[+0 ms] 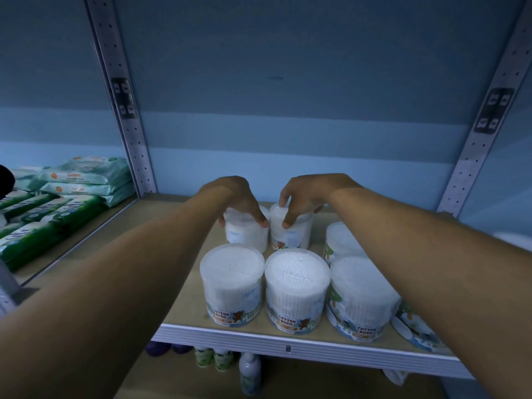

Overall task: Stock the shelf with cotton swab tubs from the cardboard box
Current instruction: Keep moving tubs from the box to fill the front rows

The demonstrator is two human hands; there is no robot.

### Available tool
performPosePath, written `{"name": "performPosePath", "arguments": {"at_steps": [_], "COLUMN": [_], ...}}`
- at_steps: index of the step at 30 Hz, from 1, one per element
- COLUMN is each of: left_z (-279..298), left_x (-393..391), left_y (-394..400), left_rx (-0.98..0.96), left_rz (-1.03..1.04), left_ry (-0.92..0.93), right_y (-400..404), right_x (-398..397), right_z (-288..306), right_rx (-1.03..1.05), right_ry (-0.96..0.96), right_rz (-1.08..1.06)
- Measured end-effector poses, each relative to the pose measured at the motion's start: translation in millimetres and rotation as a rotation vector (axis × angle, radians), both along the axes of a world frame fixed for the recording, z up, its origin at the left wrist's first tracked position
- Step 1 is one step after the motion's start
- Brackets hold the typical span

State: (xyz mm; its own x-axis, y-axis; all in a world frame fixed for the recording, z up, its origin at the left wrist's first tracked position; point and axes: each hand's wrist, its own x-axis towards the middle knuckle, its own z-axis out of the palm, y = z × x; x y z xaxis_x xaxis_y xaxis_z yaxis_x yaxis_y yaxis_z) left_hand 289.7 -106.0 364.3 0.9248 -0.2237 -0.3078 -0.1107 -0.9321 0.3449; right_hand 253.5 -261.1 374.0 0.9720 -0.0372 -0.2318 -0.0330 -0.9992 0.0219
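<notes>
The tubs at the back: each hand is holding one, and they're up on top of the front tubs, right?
Not quite. Each hand does hold one, the left hand on the left back tub and the right hand on the right back tub, but the head view shows both standing on the shelf behind the front tubs, not on top.

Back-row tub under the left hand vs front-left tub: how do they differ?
The back-row tub is gripped from above by the left hand; the front-left tub stands untouched. The back-row tub sits deep on the shelf, the front-left tub at its front edge. The front-left tub shows its "Cotton Buds" bear label; the back-row tub shows only a plain white side. Both stand upright, clear and packed with white swabs.
</notes>
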Motion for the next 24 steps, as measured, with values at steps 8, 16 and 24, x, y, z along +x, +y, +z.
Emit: {"name": "performPosePath", "arguments": {"at_steps": [8,16,24], "left_z": [7.1,11.7,8.1], "left_x": [-13.8,3.2,4.6], "left_y": [-8.0,9.0,-3.8], "left_rx": [0.083,0.085,0.103], "left_rz": [0.004,-0.140,-0.131], "left_ry": [-0.053,0.073,0.050], "right_y": [-10.9,-4.0,-10.0], "right_x": [2.2,2.3,14.8], "right_z": [2.7,5.2,0.1], "right_rx": [0.056,-0.017,0.022], "right_ry": [0.053,0.010,0.030], "right_rz": [0.060,-0.021,0.003]}}
